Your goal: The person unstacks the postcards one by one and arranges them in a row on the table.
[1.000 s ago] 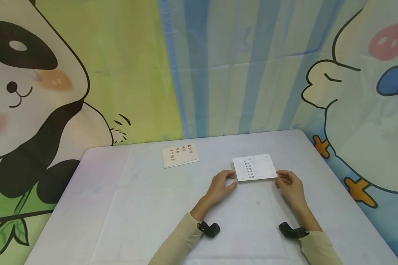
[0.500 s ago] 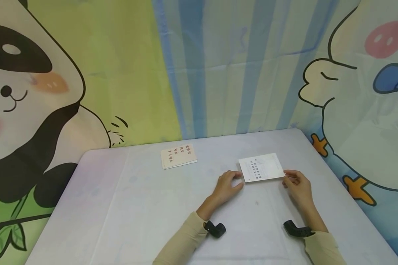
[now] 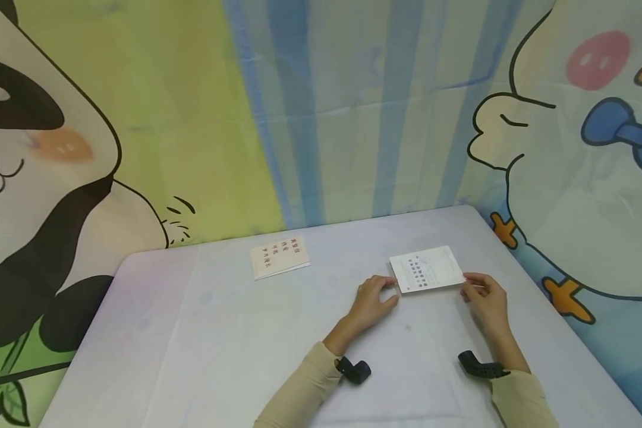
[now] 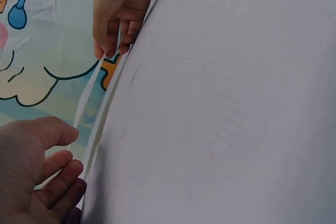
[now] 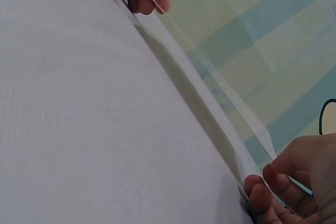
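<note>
A white card (image 3: pixel 427 269) printed with dark characters is tilted above the right part of the white table. My right hand (image 3: pixel 488 306) pinches its near right corner between thumb and fingers. At the card's left edge, my left hand (image 3: pixel 370 304) holds the near corner with bent fingers, thumb low. Seen almost edge-on in the left wrist view, the card (image 4: pixel 86 95) spans from the left hand (image 4: pixel 44 169) to the right hand (image 4: pixel 123 17). Its thin edge (image 5: pixel 231 95) also shows in the right wrist view, lifted off the tabletop.
A cream folded card (image 3: pixel 280 257) with red-brown characters lies farther back on the table (image 3: pixel 235 345), left of the hands. Cloth backdrop (image 3: pixel 342 119) with cartoon animals hangs behind and beside the table. Black cameras (image 3: pixel 355 371) sit on both wrists.
Both hands have shifted to the right with the white card between them. The head view has turned slightly right. The cream folded card has stayed on the table.
</note>
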Action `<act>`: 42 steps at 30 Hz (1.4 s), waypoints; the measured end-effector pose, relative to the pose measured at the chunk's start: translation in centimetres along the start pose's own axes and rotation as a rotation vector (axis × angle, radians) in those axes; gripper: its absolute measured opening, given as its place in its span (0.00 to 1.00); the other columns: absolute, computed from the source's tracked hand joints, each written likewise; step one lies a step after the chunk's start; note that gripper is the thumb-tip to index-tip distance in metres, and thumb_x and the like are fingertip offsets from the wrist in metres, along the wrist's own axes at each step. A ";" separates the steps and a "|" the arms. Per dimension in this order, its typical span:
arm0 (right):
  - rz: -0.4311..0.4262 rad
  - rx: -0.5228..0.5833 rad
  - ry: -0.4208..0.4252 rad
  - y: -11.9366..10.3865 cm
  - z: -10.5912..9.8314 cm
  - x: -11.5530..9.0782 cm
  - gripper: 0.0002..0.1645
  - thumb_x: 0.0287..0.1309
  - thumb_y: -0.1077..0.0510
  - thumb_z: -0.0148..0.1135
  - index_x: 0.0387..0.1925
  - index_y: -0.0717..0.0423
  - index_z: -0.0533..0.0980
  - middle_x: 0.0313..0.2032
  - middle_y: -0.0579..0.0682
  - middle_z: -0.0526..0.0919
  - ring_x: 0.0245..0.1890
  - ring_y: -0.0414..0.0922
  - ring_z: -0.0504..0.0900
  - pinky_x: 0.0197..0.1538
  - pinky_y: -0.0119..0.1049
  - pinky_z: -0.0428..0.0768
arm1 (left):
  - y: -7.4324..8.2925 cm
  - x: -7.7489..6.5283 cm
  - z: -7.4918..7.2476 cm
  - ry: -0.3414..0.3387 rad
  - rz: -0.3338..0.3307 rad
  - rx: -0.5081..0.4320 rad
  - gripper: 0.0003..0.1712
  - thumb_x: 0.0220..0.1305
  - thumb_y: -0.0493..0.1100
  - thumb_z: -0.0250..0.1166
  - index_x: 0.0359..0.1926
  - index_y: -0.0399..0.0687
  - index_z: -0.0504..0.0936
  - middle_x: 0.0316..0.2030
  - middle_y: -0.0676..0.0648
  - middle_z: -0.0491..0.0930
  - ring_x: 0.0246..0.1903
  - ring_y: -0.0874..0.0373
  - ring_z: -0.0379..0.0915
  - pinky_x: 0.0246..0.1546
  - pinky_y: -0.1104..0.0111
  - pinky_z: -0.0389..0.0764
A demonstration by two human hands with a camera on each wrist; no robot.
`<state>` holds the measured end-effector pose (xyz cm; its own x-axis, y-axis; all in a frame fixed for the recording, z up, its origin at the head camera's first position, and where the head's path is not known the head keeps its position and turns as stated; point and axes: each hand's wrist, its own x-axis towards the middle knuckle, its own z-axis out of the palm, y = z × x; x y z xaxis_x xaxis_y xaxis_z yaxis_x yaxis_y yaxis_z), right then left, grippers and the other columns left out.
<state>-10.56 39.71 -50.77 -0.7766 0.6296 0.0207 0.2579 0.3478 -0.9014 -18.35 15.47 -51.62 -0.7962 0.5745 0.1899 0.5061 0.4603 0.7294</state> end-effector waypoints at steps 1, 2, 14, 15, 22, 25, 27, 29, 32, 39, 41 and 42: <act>0.015 0.006 -0.001 0.1 0.1 0.1 0.18 0.66 0.63 0.54 0.56 0.65 0.73 0.43 0.54 0.76 0.27 0.29 0.76 0.29 0.21 0.75 | 0.0 0.0 0.0 0.003 0.002 0.005 0.21 0.65 0.44 0.64 0.58 0.46 0.77 0.50 0.51 0.78 0.54 0.58 0.72 0.61 0.60 0.66; 0.028 0.015 0.000 0.1 0.2 0.1 0.19 0.66 0.62 0.54 0.56 0.64 0.73 0.42 0.53 0.76 0.27 0.29 0.76 0.28 0.21 0.75 | 0.0 0.0 0.1 0.007 0.003 0.009 0.21 0.65 0.44 0.64 0.58 0.46 0.77 0.50 0.51 0.78 0.54 0.58 0.72 0.61 0.60 0.66; 0.075 0.111 0.036 0.7 1.0 0.8 0.18 0.67 0.63 0.52 0.56 0.65 0.72 0.40 0.54 0.75 0.23 0.32 0.76 0.24 0.23 0.76 | 0.1 0.8 0.7 0.011 -0.007 0.031 0.23 0.64 0.44 0.64 0.59 0.46 0.76 0.52 0.50 0.78 0.55 0.57 0.71 0.61 0.61 0.65; 0.078 0.107 0.040 0.7 1.0 0.9 0.18 0.67 0.63 0.53 0.56 0.65 0.73 0.39 0.54 0.75 0.22 0.32 0.76 0.23 0.24 0.76 | 0.2 0.9 0.8 0.009 -0.013 0.029 0.23 0.64 0.44 0.64 0.59 0.46 0.76 0.53 0.50 0.77 0.55 0.57 0.71 0.61 0.61 0.65; 0.078 0.110 0.063 0.7 0.8 1.4 0.17 0.66 0.64 0.53 0.54 0.67 0.73 0.23 0.42 0.78 0.15 0.35 0.75 0.20 0.26 0.74 | 0.8 1.7 1.3 0.000 -0.054 0.047 0.22 0.64 0.45 0.64 0.58 0.46 0.77 0.56 0.49 0.73 0.58 0.56 0.67 0.60 0.63 0.62; 0.080 0.109 0.075 0.8 0.5 1.5 0.17 0.65 0.64 0.53 0.54 0.67 0.74 0.21 0.40 0.77 0.13 0.35 0.75 0.19 0.26 0.74 | 0.8 2.0 1.6 -0.012 -0.051 0.066 0.22 0.63 0.46 0.64 0.57 0.47 0.78 0.57 0.50 0.72 0.58 0.56 0.65 0.58 0.64 0.62; 0.082 0.098 0.082 0.7 0.3 1.5 0.18 0.65 0.64 0.52 0.54 0.67 0.74 0.22 0.41 0.77 0.12 0.36 0.75 0.19 0.26 0.74 | 0.8 2.1 1.8 -0.020 -0.044 0.079 0.22 0.64 0.46 0.64 0.57 0.47 0.79 0.57 0.51 0.71 0.59 0.57 0.65 0.58 0.65 0.62; 0.079 0.087 0.087 0.8 0.3 1.5 0.18 0.65 0.65 0.52 0.54 0.67 0.74 0.24 0.43 0.77 0.12 0.36 0.75 0.18 0.27 0.74 | 0.7 2.2 1.9 -0.023 -0.036 0.087 0.22 0.64 0.46 0.64 0.57 0.47 0.79 0.56 0.51 0.71 0.58 0.57 0.65 0.57 0.66 0.62; 0.083 0.069 0.094 0.9 0.2 1.5 0.18 0.65 0.65 0.52 0.54 0.67 0.74 0.24 0.43 0.77 0.12 0.36 0.74 0.18 0.27 0.74 | 0.6 2.2 2.1 -0.014 -0.021 0.099 0.21 0.64 0.46 0.64 0.57 0.48 0.79 0.56 0.52 0.71 0.58 0.57 0.65 0.55 0.66 0.63; 0.064 0.048 0.104 0.8 -0.1 1.6 0.17 0.66 0.65 0.52 0.54 0.68 0.74 0.21 0.42 0.77 0.12 0.36 0.75 0.18 0.26 0.74 | 0.5 2.2 2.7 0.014 0.015 0.172 0.21 0.64 0.47 0.63 0.58 0.51 0.79 0.57 0.53 0.72 0.59 0.59 0.66 0.56 0.67 0.64; 0.072 0.044 0.102 0.9 -0.2 1.6 0.17 0.66 0.64 0.52 0.54 0.67 0.74 0.21 0.41 0.77 0.13 0.36 0.75 0.19 0.26 0.74 | 0.5 2.2 2.8 0.020 0.021 0.188 0.21 0.64 0.48 0.63 0.58 0.51 0.79 0.57 0.53 0.72 0.58 0.59 0.66 0.56 0.67 0.64; 0.076 0.043 0.102 0.9 -0.2 1.5 0.17 0.67 0.63 0.52 0.54 0.67 0.74 0.21 0.41 0.77 0.13 0.36 0.75 0.19 0.26 0.74 | 0.5 2.2 2.8 0.022 0.021 0.190 0.21 0.64 0.48 0.63 0.58 0.51 0.79 0.57 0.53 0.72 0.58 0.59 0.66 0.57 0.67 0.64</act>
<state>-11.39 41.16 -51.48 -0.6926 0.7213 -0.0065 0.2870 0.2673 -0.9199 -18.87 18.84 -52.68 -0.7905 0.5718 0.2194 0.5748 0.5689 0.5882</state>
